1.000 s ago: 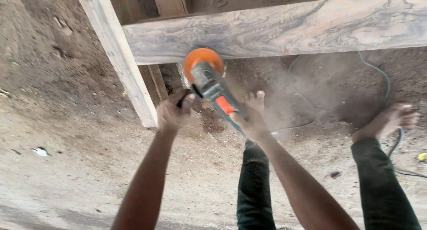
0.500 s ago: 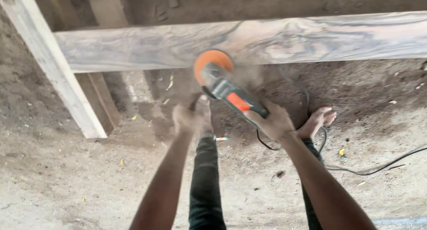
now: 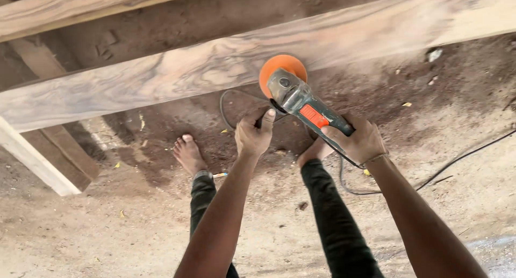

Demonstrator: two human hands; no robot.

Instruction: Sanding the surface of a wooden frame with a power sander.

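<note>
Grinder [image 3: 301, 103]: grey body w/ orange patch, held at a slant just below the plank, head end up-left, tail end down-right.
Head view only, all places given vs. the plank.
Plank [image 3: 161, 76]: long wooden board w/ dark wavy grain, runs across the pic from lower left to upper right; pale dusty patch along its lower edge near the disc.
Disc [image 3: 282, 68]: round, orange, on the grinder's head, touching the plank's lower edge about mid-length.
Left hand [image 3: 252, 135]: below the plank, just left of the grinder; fingers curled shut round a dark side handle, thumb up. Handle mostly hidden, grip looks tight.
Right hand [image 3: 357, 141]: below the plank, right of the disc; wrapped shut round the grinder's tail end, knuckles toward the camera.
Cord [image 3: 457, 159]: black, comes from under the right hand, loops on the ground, then runs off right, well below the plank. Another loop of it shows under the plank, left of the disc.
Left foot [image 3: 188, 154]: bare, on the dirt below the plank, left of the left hand.
Legs [image 3: 333, 219]: dark trousers, below both hands. Right foot mostly hidden behind the right hand.
Second board [image 3: 80, 6]: above the plank, top left, same sort of grain.
Post [image 3: 32, 159]: pale wood, slants down from under the plank's left end.
Ground [image 3: 107, 235]: dirt & sawdust, small yellow scraps scattered below the plank.
</note>
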